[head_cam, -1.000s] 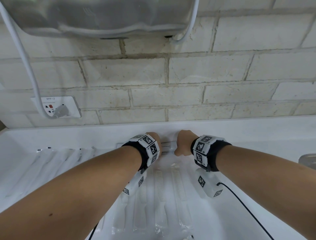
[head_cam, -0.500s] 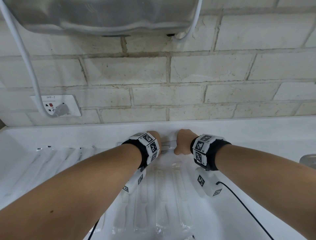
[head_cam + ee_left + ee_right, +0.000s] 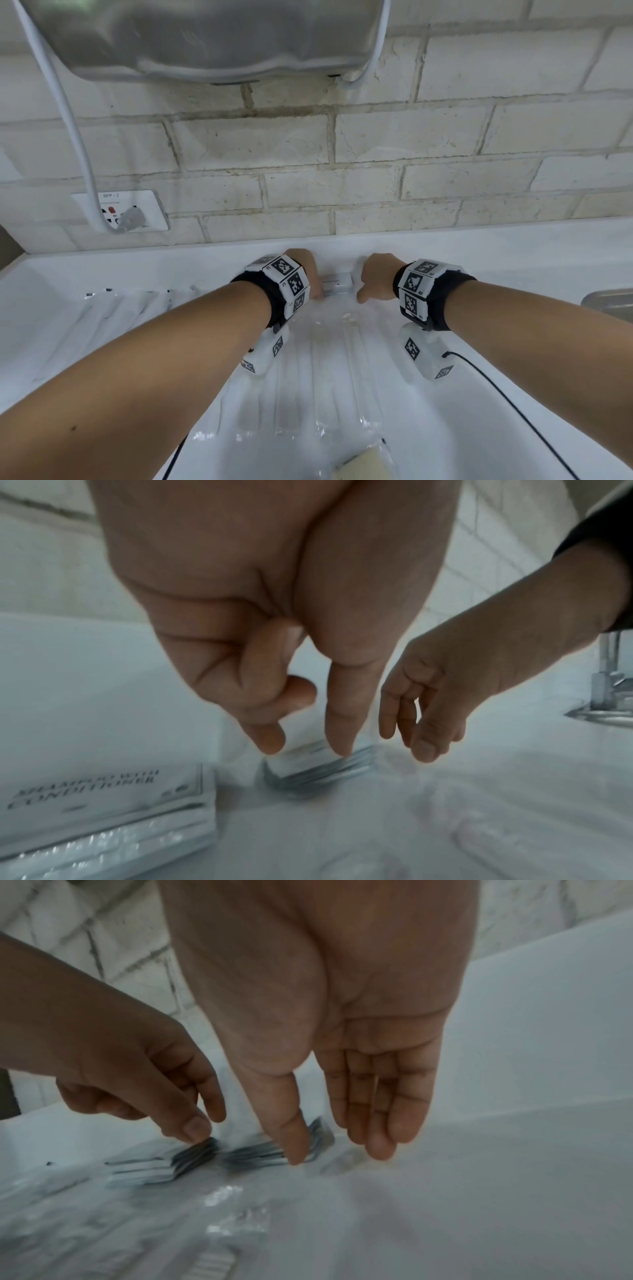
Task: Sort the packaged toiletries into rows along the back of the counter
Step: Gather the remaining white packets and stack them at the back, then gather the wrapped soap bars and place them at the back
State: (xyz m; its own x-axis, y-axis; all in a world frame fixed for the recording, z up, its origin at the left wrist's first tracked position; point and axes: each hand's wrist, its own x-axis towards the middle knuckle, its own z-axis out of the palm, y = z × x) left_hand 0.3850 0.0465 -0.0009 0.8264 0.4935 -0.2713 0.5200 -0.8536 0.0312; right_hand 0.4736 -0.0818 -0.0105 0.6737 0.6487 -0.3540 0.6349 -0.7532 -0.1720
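A small stack of flat white packets [image 3: 337,283] lies at the back of the white surface [image 3: 513,260], close under the brick wall, between the two hands. The wrist views show it as layered thin packets [image 3: 274,1153], too blurred to count. The left hand [image 3: 306,270] has its thumb and forefinger stretched down, tips at the stack's left end, the other fingers [image 3: 274,669] curled into the palm; whether it pinches anything I cannot tell. The right hand [image 3: 376,277] hangs with straight, relaxed fingers [image 3: 380,1110], thumb tip touching the stack's right end, holding nothing.

Just left of this stack lies a second pile of sachets [image 3: 103,796], its top one printed with "CONDITIONER". In front of the hands about four clear-wrapped combs [image 3: 322,377] lie side by side, running toward the viewer. Farther left is a row of clear-wrapped long items [image 3: 113,308], count unclear. A pale wrapped sponge [image 3: 364,466] sits at the near edge.

On the wall are a socket [image 3: 120,210] with a plugged white cable and a metal dryer [image 3: 205,37] overhead. A steel sink edge [image 3: 609,303] shows at far right; the surface between it and the right hand is bare.
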